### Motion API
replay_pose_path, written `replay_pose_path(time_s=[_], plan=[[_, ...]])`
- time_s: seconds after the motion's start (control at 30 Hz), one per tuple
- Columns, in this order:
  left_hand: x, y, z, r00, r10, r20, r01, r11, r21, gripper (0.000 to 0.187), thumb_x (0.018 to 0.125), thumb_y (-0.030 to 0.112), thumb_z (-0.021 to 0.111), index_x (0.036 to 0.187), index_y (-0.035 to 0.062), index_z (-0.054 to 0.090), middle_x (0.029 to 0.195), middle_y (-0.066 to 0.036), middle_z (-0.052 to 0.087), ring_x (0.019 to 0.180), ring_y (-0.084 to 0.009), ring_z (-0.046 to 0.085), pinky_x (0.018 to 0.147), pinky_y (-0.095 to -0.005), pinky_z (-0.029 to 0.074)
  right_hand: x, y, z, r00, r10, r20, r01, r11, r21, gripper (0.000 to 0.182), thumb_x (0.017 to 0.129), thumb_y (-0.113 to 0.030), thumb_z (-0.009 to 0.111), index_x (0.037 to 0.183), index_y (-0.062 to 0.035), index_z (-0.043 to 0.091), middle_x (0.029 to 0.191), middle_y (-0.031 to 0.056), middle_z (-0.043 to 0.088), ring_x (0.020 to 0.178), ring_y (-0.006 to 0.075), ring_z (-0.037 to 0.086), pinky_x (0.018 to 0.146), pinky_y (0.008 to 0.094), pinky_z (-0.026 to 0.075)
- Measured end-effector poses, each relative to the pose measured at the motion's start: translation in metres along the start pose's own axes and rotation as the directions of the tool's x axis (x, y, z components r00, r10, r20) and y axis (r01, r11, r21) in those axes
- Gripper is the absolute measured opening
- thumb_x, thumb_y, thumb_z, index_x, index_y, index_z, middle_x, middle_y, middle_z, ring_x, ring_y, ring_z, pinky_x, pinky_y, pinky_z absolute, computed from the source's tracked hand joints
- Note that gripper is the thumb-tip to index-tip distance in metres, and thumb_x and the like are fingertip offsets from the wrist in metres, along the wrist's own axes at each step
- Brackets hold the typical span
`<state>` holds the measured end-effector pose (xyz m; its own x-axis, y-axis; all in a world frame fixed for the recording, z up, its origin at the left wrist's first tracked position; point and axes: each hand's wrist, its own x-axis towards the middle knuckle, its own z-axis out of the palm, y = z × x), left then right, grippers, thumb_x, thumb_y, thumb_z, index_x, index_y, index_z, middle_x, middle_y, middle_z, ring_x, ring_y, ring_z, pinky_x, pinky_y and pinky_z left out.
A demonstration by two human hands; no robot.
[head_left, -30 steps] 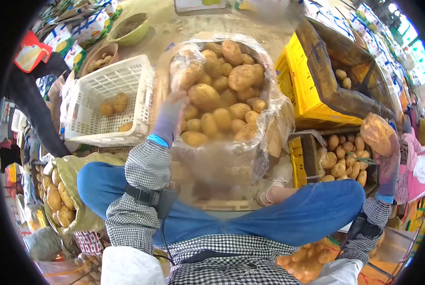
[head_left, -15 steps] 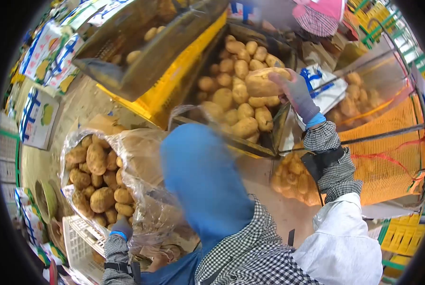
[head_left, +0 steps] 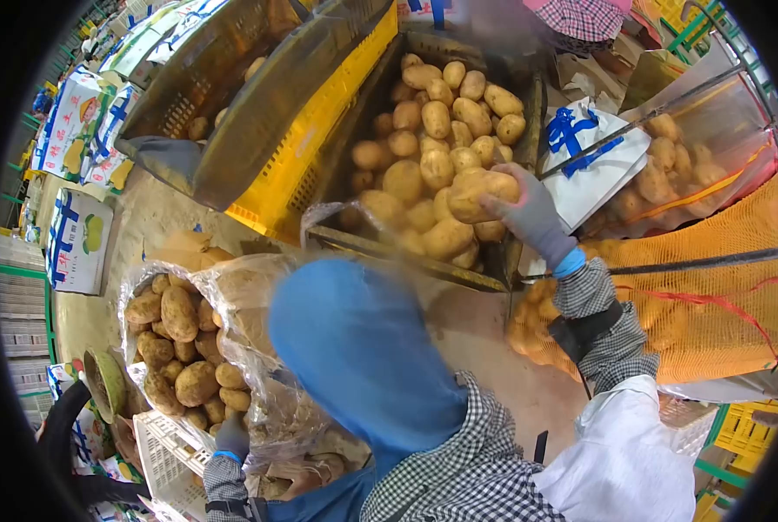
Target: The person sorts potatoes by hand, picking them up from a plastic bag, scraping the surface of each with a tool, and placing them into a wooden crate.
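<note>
My right hand (head_left: 528,213), in a grey glove, grips a large potato (head_left: 480,193) above a dark-walled crate (head_left: 406,252) that holds several potatoes. At the lower left, my left hand (head_left: 232,435), also gloved, touches the lower edge of an open clear plastic bag (head_left: 271,383) of potatoes (head_left: 196,383). Its fingers are partly hidden against the potatoes and the plastic. The bag leans by a white basket (head_left: 167,461).
A tilted yellow crate (head_left: 319,104) with a few potatoes stands at the upper left. Orange mesh sacks (head_left: 711,296) lie at the right beneath a metal bar. Another person's pink hat (head_left: 580,17) shows at the top. Printed cartons (head_left: 80,239) stand at the left.
My right hand has moved down and slightly left with the potato, lower over the crate. My left hand remains at the bag's edge. A dark-sleeved arm now shows at the lower left.
</note>
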<state>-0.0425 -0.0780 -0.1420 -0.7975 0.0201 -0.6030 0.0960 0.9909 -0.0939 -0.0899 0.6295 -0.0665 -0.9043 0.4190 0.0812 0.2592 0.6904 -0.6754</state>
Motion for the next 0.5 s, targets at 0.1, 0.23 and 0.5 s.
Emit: replay_pose_path(time_s=[0.1, 0.23, 0.5], plan=[[-0.004, 0.0, 0.0, 0.999, -0.045, -0.021, 0.045, 0.999, -0.004, 0.027, 0.091, 0.021, 0.05, 0.118, 0.0158, 0.054, 0.092, -0.026, 0.064, 0.085, -0.0467, 0.063, 0.074, -0.0567, 0.048, 0.008, -0.009, 0.025, 0.996, -0.071, -0.047, 0.074, 0.993, 0.088, 0.061, 0.079, -0.037, 0.079, 0.123, -0.0016, 0.056, 0.113, 0.0149, 0.063, 0.106, 0.0226, 0.061, 0.091, 0.0336, 0.049], [-0.01, 0.009, -0.006, 0.993, -0.119, 0.002, 0.119, 0.992, -0.043, 0.03, 0.088, 0.019, 0.053, 0.118, 0.0158, 0.055, 0.097, -0.025, 0.062, 0.092, -0.0463, 0.061, 0.078, -0.0558, 0.047, 0.017, -0.022, 0.065, 0.984, -0.156, -0.088, 0.176, 0.936, 0.303, 0.061, 0.078, -0.036, 0.079, 0.124, -0.002, 0.056, 0.115, 0.0136, 0.062, 0.107, 0.0215, 0.06, 0.093, 0.0329, 0.048], [-0.016, 0.006, -0.038, 0.976, -0.218, 0.025, 0.22, 0.966, -0.136, 0.033, 0.085, 0.031, 0.062, 0.111, 0.0106, 0.059, 0.101, -0.024, 0.063, 0.091, -0.0444, 0.062, 0.078, -0.053, 0.049, 0.053, -0.008, 0.111, 0.992, -0.003, -0.127, 0.067, 0.86, 0.505, 0.056, 0.084, -0.028, 0.076, 0.13, -0.005, 0.053, 0.11, 0.0092, 0.062, 0.089, 0.0119, 0.062, 0.071, 0.0229, 0.053]])
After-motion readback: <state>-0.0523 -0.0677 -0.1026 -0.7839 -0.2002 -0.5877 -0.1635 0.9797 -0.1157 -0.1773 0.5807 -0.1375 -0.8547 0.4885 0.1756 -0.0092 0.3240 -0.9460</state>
